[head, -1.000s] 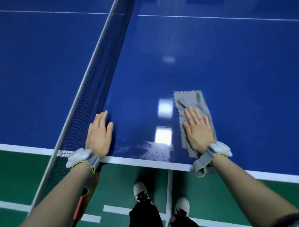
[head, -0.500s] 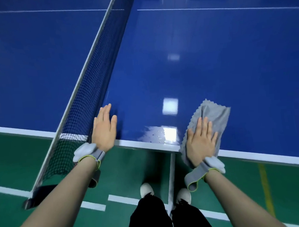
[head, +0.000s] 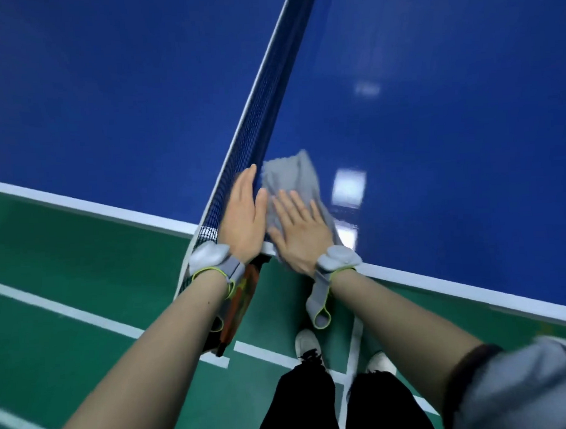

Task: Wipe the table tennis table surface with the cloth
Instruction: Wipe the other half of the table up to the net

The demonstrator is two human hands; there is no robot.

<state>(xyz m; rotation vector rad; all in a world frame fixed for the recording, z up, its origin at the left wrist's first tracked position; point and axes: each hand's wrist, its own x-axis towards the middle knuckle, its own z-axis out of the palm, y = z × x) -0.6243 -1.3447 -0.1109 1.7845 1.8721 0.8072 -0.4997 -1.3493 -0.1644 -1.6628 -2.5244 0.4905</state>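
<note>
The blue table tennis table (head: 434, 136) fills the upper view, with a white line along its near edge. A grey cloth (head: 289, 175) lies on the right half, close against the net (head: 263, 95). My right hand (head: 300, 233) presses flat on the cloth's near part, fingers spread, at the table's edge. My left hand (head: 243, 216) lies flat and empty on the table beside the net, its thumb touching the cloth. Both wrists wear grey bands.
The net runs from the near edge up to the top of the view, dividing the table. Its clamp post (head: 237, 307) hangs below my left wrist. Green floor (head: 67, 272) with white lines lies below, where my white shoes (head: 308, 343) stand.
My right hand has slid the cloth leftward along the near edge until it sits against the net, beside my left hand. The view has shifted right, and the left hand stays by the net.
</note>
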